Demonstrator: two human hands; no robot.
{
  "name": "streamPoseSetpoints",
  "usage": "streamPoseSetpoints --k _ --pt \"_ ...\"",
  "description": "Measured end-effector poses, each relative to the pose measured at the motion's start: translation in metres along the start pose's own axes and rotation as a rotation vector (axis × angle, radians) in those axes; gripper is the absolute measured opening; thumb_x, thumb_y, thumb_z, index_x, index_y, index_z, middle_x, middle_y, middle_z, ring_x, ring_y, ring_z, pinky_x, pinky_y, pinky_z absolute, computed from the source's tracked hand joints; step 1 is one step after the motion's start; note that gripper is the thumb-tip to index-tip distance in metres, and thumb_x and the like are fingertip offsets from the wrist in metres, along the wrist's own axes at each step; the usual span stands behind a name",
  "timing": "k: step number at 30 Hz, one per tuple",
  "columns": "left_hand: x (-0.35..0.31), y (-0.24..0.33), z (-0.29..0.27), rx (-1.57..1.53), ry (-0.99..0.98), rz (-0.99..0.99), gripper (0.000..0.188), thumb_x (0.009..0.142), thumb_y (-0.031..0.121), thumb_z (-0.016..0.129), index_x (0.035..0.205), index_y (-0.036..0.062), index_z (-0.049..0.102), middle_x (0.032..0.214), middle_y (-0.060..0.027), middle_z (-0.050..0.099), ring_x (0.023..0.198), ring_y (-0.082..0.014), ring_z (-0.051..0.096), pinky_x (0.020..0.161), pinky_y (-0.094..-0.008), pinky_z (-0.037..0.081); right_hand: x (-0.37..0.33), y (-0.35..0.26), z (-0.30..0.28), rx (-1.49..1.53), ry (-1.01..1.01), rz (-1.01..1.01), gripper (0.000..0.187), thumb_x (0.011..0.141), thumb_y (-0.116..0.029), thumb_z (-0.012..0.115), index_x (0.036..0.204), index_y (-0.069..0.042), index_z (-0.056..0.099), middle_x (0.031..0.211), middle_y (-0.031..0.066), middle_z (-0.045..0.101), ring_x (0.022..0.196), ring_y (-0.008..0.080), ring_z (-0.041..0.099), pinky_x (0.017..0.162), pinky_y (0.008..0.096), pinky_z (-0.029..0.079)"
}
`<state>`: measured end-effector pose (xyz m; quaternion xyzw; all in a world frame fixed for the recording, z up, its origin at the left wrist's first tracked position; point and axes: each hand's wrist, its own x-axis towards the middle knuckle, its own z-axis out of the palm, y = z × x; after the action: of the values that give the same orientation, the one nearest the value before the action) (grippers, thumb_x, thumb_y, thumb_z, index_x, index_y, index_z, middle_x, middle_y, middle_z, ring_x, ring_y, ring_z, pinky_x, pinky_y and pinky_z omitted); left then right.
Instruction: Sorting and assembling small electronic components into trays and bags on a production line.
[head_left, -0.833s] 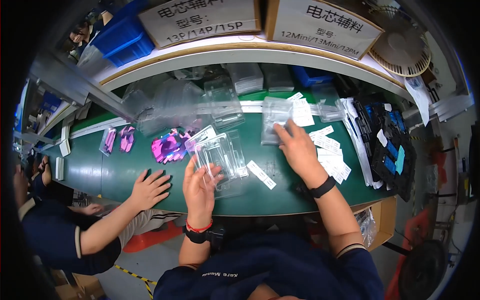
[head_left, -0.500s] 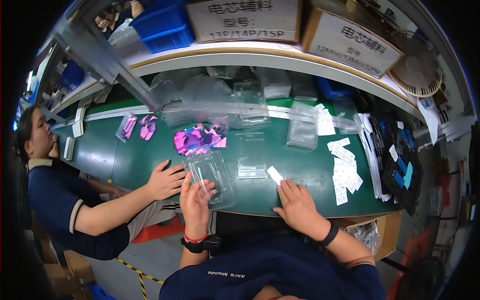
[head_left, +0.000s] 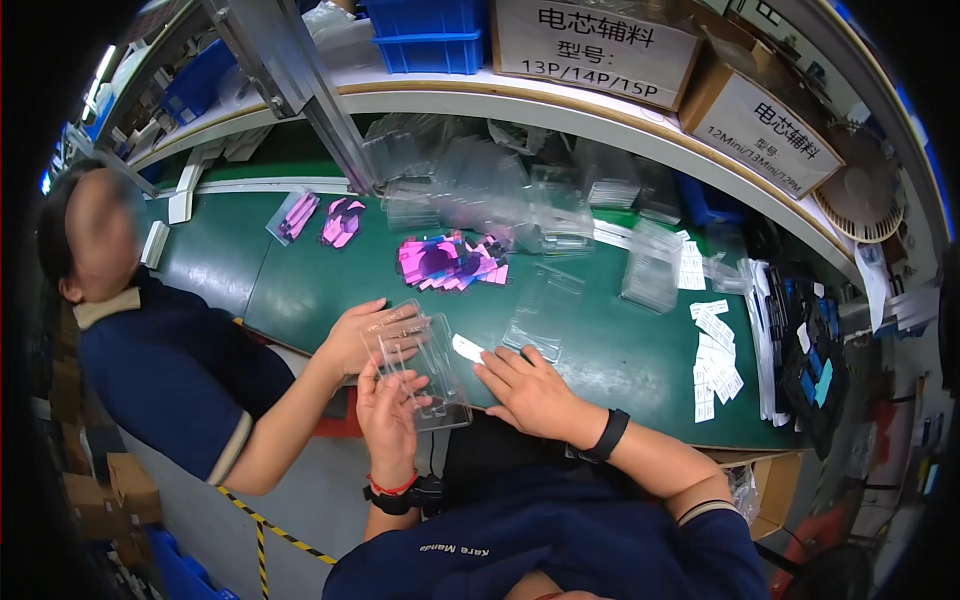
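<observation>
My left hand [head_left: 388, 412] grips a clear plastic blister tray [head_left: 450, 385] at the table's near edge, tilted up; its moulded ridges show through. A small white paper label [head_left: 467, 348] is held at the fingertips of my right hand [head_left: 530, 393], just right of the tray. A co-worker's hand [head_left: 362, 338] is behind the tray's left side; whether it touches the plastic I cannot tell. Another clear tray [head_left: 545, 315] lies on the green table [head_left: 330, 285] beyond my right hand. Farther back is a pile of pink and purple pieces [head_left: 452, 262].
Stacked clear trays [head_left: 655, 265] stand at the back. White label sheets [head_left: 715, 360] lie at right, near black trays [head_left: 800, 350] with blue pieces. A shelf [head_left: 440, 100] with boxes spans the back; a metal post [head_left: 310, 90] rises left. The co-worker [head_left: 190, 350] sits left.
My right hand has moved left with the white label, toward the tray in my left hand. The co-worker has leaned closer, and the whole view has shifted.
</observation>
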<state>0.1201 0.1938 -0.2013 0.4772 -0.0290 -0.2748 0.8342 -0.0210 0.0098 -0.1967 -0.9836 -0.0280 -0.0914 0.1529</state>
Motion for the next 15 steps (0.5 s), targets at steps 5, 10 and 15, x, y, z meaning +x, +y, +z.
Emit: streamPoseSetpoints --k 5,10,15 --pt "0.003 -0.004 0.013 -0.02 -0.059 -0.029 0.051 0.094 0.009 0.055 0.14 0.001 0.033 0.098 -0.0143 0.065 0.087 -0.0247 0.069 0.062 -0.033 0.059 -0.013 0.012 -0.008 -0.041 0.117 0.168 0.059 0.082 -0.032 0.07 0.129 0.001 0.054 0.133 0.0183 0.053 0.127 0.0334 0.047 0.104 0.0477 0.036" --pt "0.002 -0.024 0.045 0.046 -0.184 -0.159 0.056 0.091 0.002 0.059 0.14 -0.0004 0.031 0.097 -0.0135 0.066 0.089 -0.0268 0.069 0.063 -0.0353 0.061 -0.062 0.038 -0.019 -0.096 0.102 0.294 0.053 0.082 -0.027 0.071 0.126 -0.002 0.056 0.13 0.017 0.057 0.126 0.0329 0.049 0.104 0.0477 0.039" --pt "0.004 -0.051 0.074 0.086 -0.266 -0.253 0.056 0.092 0.003 0.059 0.14 -0.0001 0.031 0.097 -0.0131 0.066 0.09 -0.0263 0.069 0.062 -0.0347 0.06 -0.09 0.072 -0.031 -0.074 0.177 0.322 0.044 0.082 -0.022 0.071 0.119 -0.002 0.059 0.126 0.0165 0.059 0.126 0.0337 0.051 0.106 0.0461 0.041"
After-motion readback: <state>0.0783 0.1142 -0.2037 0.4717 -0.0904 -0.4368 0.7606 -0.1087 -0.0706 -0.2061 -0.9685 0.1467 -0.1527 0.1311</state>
